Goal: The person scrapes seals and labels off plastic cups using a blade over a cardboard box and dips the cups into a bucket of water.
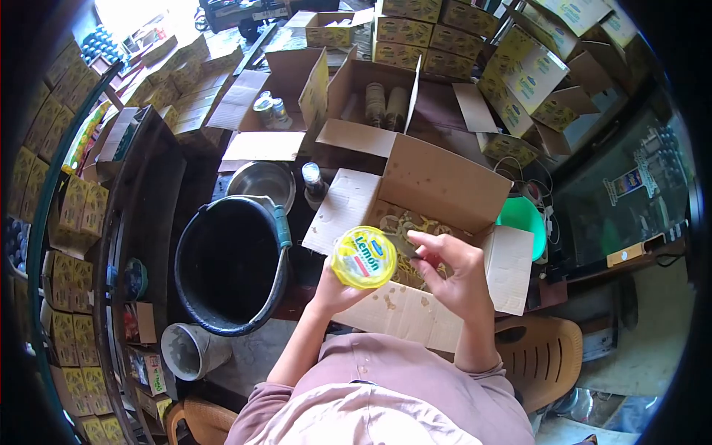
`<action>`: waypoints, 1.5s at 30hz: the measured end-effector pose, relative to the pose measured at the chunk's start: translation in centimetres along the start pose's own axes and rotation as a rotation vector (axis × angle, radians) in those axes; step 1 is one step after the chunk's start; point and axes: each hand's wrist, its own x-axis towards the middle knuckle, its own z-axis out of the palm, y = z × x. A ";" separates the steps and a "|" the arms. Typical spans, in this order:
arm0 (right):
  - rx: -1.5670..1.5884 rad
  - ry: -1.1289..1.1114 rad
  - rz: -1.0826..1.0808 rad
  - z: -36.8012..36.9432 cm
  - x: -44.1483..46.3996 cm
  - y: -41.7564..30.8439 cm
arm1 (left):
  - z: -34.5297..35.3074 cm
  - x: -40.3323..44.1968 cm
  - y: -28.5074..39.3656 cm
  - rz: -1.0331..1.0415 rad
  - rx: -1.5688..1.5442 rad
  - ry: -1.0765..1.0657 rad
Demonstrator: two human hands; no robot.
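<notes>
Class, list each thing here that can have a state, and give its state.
Left hand, gripping the lemon tub
Lemon tub, held, printed end showing
Right hand, pinching a thin dark piece
Nearest box, flaps open, scraps inside
Black bucket, uncovered
Grey pail, uncovered
Metal bowl, uncovered

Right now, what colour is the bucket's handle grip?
Teal, best seen in the head view.

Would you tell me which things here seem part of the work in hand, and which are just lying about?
In use, it seems:
- lemon tub in left hand
- thin dark piece in right hand
- open box of yellow scraps

Apparently lying about:
- black bucket
- grey pail
- green basin
- chair
</notes>
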 end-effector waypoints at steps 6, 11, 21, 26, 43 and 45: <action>-0.082 -0.085 -0.119 1.1 0.2 -1.9 | -0.7 -0.3 -0.7 -0.009 0.095 0.044; -0.160 -0.124 -0.209 1.9 0.5 -2.6 | -0.9 -0.6 -0.6 0.035 0.166 0.046; -0.202 -0.153 -0.198 2.8 0.1 -3.1 | -0.7 -0.9 0.7 0.125 0.195 0.068; -0.191 -0.186 -0.225 3.6 1.1 -4.0 | -1.6 -0.7 2.2 0.163 0.238 0.123; -0.092 -0.545 -0.662 17.9 10.1 -8.5 | -17.4 -5.4 2.6 -0.002 0.414 0.529; -0.103 -0.591 -0.652 18.3 10.3 -8.3 | -18.4 -6.0 1.7 -0.036 0.400 0.554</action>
